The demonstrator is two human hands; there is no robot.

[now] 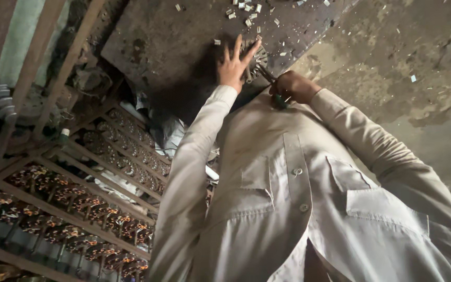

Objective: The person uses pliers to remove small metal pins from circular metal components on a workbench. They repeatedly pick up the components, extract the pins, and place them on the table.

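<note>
Small white paper bits (246, 13) lie on the dark floor (173, 36) just past the hands. Left hand (234, 63) is spread flat, fingers wide, pressing on a round metal part (257, 60). Right hand (294, 86), beside it, is closed tight round a green-handled tool (276, 96), tip touching the part. Metal racks (79, 203) sit well to the left.

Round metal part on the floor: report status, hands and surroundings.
Left hand spread flat on round toothed metal part. Right hand gripping green-handled tool, tip at the part. Small pale scraps litter the floor beyond.
</note>
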